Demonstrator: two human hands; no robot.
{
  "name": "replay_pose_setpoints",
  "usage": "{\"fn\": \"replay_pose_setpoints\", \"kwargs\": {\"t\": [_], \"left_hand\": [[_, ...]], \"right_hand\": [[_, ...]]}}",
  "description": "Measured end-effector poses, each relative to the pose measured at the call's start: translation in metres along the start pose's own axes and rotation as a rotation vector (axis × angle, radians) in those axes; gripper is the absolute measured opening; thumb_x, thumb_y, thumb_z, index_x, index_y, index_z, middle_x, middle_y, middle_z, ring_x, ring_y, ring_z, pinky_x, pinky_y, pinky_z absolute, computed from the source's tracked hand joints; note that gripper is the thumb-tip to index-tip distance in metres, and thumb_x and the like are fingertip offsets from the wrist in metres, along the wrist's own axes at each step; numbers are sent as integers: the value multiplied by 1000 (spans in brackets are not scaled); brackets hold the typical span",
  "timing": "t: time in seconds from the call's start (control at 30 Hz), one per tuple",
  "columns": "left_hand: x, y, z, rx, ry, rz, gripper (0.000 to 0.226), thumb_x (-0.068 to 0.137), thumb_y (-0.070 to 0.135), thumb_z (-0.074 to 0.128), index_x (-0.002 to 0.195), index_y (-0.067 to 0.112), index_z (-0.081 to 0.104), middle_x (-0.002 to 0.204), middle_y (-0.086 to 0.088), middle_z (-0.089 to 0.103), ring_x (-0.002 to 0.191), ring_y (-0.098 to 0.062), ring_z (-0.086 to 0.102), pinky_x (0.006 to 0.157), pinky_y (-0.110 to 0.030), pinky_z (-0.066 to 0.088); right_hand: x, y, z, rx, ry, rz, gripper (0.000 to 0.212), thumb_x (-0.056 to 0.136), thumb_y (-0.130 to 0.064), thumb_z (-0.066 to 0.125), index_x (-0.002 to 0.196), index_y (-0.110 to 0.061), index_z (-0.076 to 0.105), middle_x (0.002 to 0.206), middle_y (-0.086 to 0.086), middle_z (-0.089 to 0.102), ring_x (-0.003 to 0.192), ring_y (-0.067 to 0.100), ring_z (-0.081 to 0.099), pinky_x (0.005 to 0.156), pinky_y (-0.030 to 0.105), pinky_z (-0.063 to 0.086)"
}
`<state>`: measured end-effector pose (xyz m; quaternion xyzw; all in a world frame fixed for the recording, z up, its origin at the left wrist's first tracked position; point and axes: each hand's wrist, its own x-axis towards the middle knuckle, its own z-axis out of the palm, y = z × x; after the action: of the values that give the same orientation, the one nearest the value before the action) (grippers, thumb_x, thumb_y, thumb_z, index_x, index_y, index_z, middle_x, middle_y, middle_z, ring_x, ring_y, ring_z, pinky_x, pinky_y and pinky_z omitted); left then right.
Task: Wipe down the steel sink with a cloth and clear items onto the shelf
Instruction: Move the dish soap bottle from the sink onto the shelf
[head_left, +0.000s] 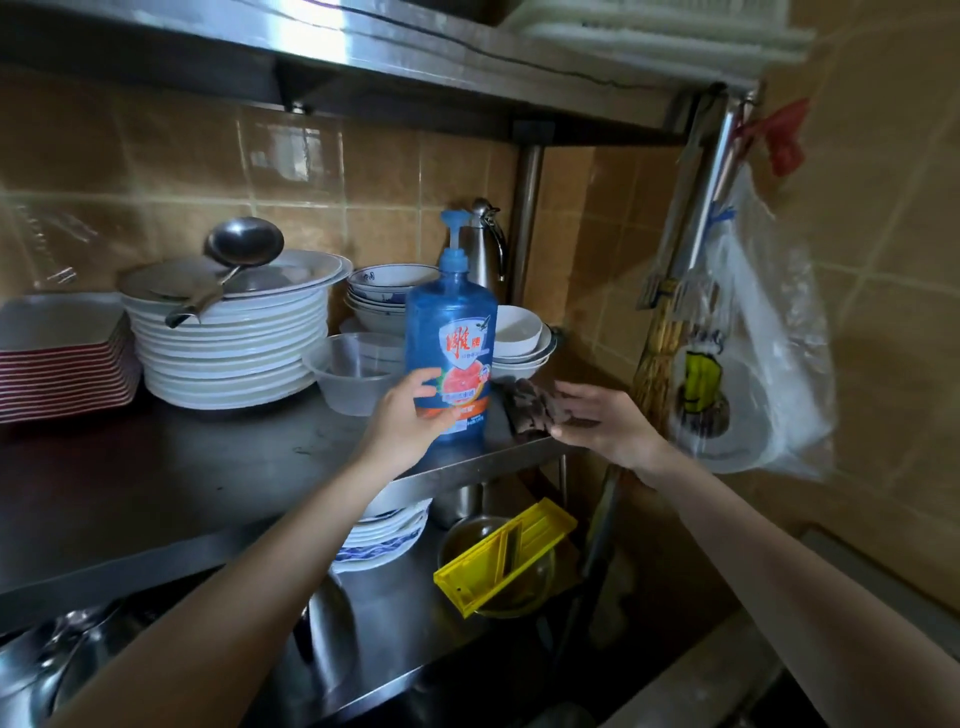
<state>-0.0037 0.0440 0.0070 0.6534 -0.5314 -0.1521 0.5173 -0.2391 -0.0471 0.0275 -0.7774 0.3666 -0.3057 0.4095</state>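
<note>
A blue pump bottle of dish soap (451, 317) stands upright near the right front corner of the middle steel shelf (218, 467). My left hand (410, 415) is curled around the bottle's lower part. Just right of the bottle, a dark crumpled cloth (530, 408) lies at the shelf's corner. My right hand (597, 421) holds that cloth, fingers over it and thumb under. The sink is out of view.
On the shelf behind stand a stack of white plates (228, 348) with a ladle (244, 244), red-rimmed trays (57, 358), a clear plastic bowl (353, 371), patterned bowls (389, 291) and a steel flask (483, 249). Below lie a yellow slicer (504, 556) and plates. A plastic bag (753, 353) and broom hang right.
</note>
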Motion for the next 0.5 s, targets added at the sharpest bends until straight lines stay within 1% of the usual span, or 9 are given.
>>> {"fn": "replay_pose_setpoints", "kwargs": {"t": [0.07, 0.1, 0.17, 0.2, 0.23, 0.27, 0.37, 0.43, 0.5], "left_hand": [[-8, 1, 6, 40, -27, 19, 48, 79, 18, 73, 124, 14, 54, 116, -9, 63, 89, -17, 61, 78, -23, 47], [-11, 2, 10, 53, -37, 29, 45, 80, 17, 72, 122, 14, 56, 115, -9, 64, 91, -18, 61, 81, -25, 47], [-19, 5, 20, 41, -56, 37, 34, 83, 18, 69, 116, 14, 60, 112, -7, 66, 93, -13, 60, 81, -21, 43], [-24, 7, 26, 22, -68, 35, 29, 84, 18, 67, 113, 14, 63, 110, -6, 67, 92, -11, 60, 79, -16, 42], [-29, 8, 32, 0, -83, 30, 25, 85, 17, 66, 110, 13, 64, 108, -6, 67, 92, -12, 60, 77, -12, 41], [-34, 9, 39, -21, -104, 27, 24, 86, 15, 65, 110, 11, 65, 106, -7, 66, 94, -14, 61, 77, -10, 40], [-50, 11, 61, -14, -185, 26, 25, 87, 13, 63, 111, 9, 64, 106, -9, 66, 99, -19, 62, 83, -18, 42], [-59, 12, 77, 29, -231, 40, 25, 88, 15, 62, 113, 11, 64, 109, -11, 66, 96, -15, 61, 81, -19, 41], [-67, 11, 94, 62, -278, 58, 26, 89, 16, 61, 114, 13, 63, 111, -10, 66, 95, -13, 60, 81, -19, 42]], "right_hand": [[-16, 3, -8, -89, 31, 19, 64, 79, -1, 72, 137, -5, 46, 117, -4, 58, 106, 6, 52, 76, 3, 45], [-24, 6, -13, -135, 43, 29, 63, 81, -6, 72, 138, -8, 45, 124, 0, 57, 111, 7, 50, 84, 9, 43], [-41, 13, -19, -172, 62, 69, 59, 85, -14, 68, 139, -13, 45, 134, 7, 54, 123, 15, 50, 95, 23, 42], [-50, 18, -22, -180, 68, 91, 56, 87, -16, 67, 139, -14, 46, 136, 9, 54, 126, 20, 50, 98, 27, 42], [-59, 23, -24, -196, 75, 107, 55, 88, -17, 65, 139, -15, 46, 136, 10, 53, 127, 22, 49, 98, 28, 41], [-68, 28, -27, -214, 80, 116, 54, 89, -18, 65, 139, -14, 46, 137, 9, 53, 127, 23, 49, 99, 28, 41], [-97, 47, -33, -249, 96, 130, 53, 88, -16, 66, 138, -12, 48, 136, 7, 54, 126, 23, 51, 103, 32, 43], [-118, 62, -38, -332, 106, 150, 52, 88, -21, 66, 137, -16, 49, 135, 3, 56, 123, 19, 53, 98, 25, 44], [-139, 78, -43, -391, 109, 188, 51, 89, -26, 65, 137, -22, 49, 136, -3, 54, 122, 15, 52, 92, 17, 39]]}}
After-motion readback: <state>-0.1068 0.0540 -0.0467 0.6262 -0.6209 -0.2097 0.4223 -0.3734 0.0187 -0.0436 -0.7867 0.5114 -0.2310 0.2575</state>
